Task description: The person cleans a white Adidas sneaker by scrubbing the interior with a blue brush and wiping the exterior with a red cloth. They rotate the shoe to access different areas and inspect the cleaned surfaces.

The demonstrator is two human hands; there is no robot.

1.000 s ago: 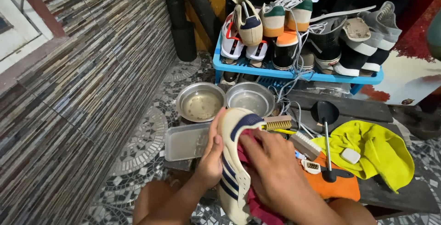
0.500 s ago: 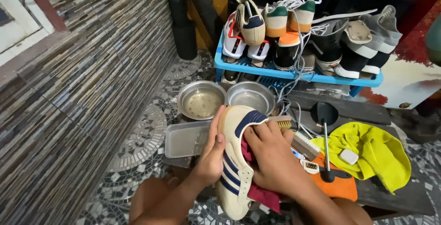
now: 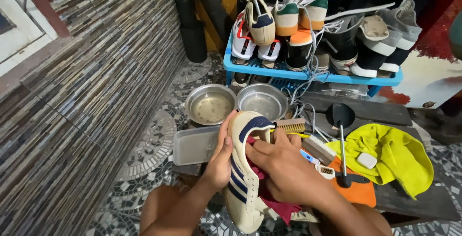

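I hold a cream sneaker with navy stripes (image 3: 240, 168) over my lap, its toe pointing away from me. My left hand (image 3: 220, 156) grips its left side, thumb on the upper. My right hand (image 3: 281, 166) presses a dark red cloth (image 3: 276, 206) against the shoe's opening and right side, fingers curled over the cloth. Part of the cloth hangs out below my palm.
Two steel bowls (image 3: 210, 103) (image 3: 262, 101) and a flat metal tray (image 3: 192, 145) lie ahead. Brushes (image 3: 290, 126) (image 3: 319, 149), a yellow cloth (image 3: 394, 154), an orange cloth (image 3: 353, 193) and a black shoe tool (image 3: 340, 120) rest on the right. A blue rack (image 3: 308, 76) holds several shoes. A tiled wall runs along the left.
My right hand has rubbed the red cloth along the shoe, sliding toward the toe and back down. The shoe has shifted slightly in my left hand.
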